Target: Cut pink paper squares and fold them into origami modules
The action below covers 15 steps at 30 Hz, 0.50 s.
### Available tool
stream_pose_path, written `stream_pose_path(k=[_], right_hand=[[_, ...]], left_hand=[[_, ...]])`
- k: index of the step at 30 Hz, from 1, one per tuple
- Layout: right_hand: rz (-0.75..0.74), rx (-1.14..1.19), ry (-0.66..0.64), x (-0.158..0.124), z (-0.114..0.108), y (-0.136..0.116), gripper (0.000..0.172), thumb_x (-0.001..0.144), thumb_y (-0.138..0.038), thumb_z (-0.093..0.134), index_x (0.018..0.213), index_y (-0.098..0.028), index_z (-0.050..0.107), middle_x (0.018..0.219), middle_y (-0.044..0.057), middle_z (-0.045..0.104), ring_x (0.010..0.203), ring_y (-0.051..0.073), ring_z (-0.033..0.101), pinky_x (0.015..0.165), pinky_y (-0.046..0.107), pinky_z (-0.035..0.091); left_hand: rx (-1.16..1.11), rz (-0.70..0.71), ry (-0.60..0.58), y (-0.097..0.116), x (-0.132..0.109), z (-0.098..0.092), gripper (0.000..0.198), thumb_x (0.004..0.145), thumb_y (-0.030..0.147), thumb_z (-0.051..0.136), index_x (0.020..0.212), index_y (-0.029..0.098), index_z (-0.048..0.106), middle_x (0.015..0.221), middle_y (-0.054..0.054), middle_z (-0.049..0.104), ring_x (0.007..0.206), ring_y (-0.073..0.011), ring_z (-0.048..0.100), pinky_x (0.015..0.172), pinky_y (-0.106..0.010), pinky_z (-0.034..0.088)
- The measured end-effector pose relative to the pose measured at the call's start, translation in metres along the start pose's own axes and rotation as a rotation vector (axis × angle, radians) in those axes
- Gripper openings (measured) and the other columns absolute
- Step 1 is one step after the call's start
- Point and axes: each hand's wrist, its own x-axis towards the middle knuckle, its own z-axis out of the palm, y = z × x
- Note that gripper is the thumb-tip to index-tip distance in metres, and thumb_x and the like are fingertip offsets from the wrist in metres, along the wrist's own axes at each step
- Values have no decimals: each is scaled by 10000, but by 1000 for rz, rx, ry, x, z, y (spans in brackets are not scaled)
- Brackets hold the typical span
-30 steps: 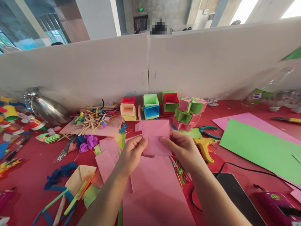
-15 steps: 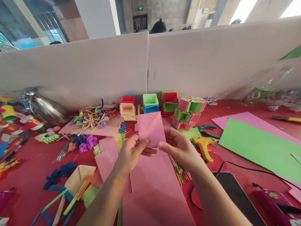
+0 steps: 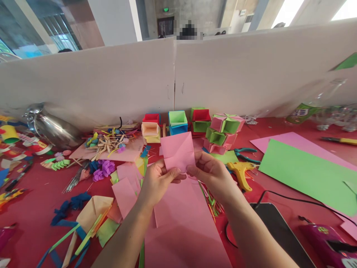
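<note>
Head view: the left hand [image 3: 157,180] and the right hand [image 3: 212,171] hold a folded pink paper square [image 3: 178,149] between them, raised over the desk [image 3: 28,229]. The left hand pinches its lower left part, thumb in front and fingers behind; the right hand has its lower right corner between thumb and curled fingers. Beneath both hands lies a large pink sheet [image 3: 189,230]. Just left of the left hand are smaller pink pieces [image 3: 124,195], with purple paper flowers [image 3: 103,170] farther out that way. Just beyond the hands stand open paper boxes [image 3: 177,118] in several colors, and a green and pink stack [image 3: 220,137] sits beyond the right hand. Near that hand, on its right, lie a yellow glue gun [image 3: 241,173] and pliers [image 3: 245,153]; well to its right, a green sheet [image 3: 309,175] overlaps a pink-purple one [image 3: 291,138].
</note>
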Motion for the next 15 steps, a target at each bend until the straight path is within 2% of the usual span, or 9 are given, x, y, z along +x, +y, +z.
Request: stream_pose_path(k=[5,9,12,15], right_hand=[[2,12,-3,0,-1,-3,211,770,-344,643,883,-175,589,852,37,621,733,137,561,633,266,445],[31,-49,43,1,-1,-3,220,767,-376,644,831,-171,598,766,21,603,644,117,518,574,250,414],[30,-57,106,2,-4,-1,216,771,-377,641,797,-172,581,697,-1,566,612,110,499,553,242,398],[5,-37,163,3,-6,0,210,767,-362,655,800,-172,573,671,-18,538,605,102,501,566,237,399]], left_hand=[[28,2,-12,1,1,-5,351,707,417,708,887,122,650,775,-83,730,659,-225,713,594,-275,563],[53,41,-6,1,1,-5,379,727,417,688,955,126,604,804,-84,725,677,-220,711,620,-293,559],[35,183,31,-2,2,-3,414,728,345,705,1031,185,473,895,-64,716,764,-186,698,682,-286,543],[27,302,81,-6,2,-2,393,721,263,720,970,213,421,920,-34,699,803,-146,675,708,-252,519]])
